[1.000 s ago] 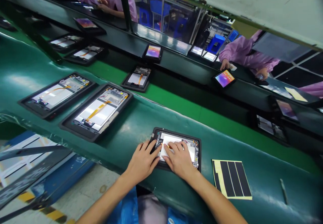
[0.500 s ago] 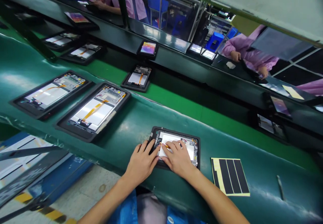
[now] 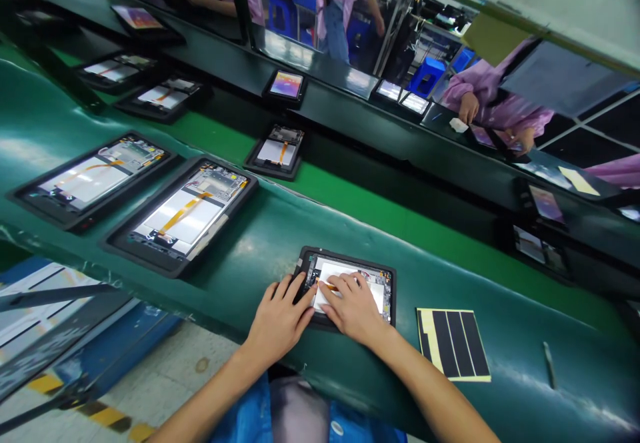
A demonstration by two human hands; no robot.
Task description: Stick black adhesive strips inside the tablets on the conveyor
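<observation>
An opened tablet (image 3: 373, 290) lies in a black tray (image 3: 350, 253) at the front of the green bench, its white battery area and circuit board showing. My left hand (image 3: 280, 316) rests on the tablet's left end, fingers spread, the index fingertip at the ribbon connector. Fingers apart, my right hand (image 3: 356, 308) lies over the middle of the tablet and touches the orange ribbon cable (image 3: 331, 288), which it mostly covers. The fingertips of both hands nearly meet there. Right of the tablet is a yellow backing sheet (image 3: 433, 346) with black adhesive strips (image 3: 457, 343).
Two more opened tablets (image 3: 183, 216) (image 3: 95, 176) in black trays lie to the left. Beyond the bench edge, a green conveyor (image 3: 360, 210) carries several trayed tablets. A thin stick-like object (image 3: 549, 365) is at right. Co-workers in pink (image 3: 500, 96) work across the line.
Both hands stay almost in place on the tablet. The view has shifted slightly. In the background a person in pink has come into view, and a co-worker's tablet screen now shows.
</observation>
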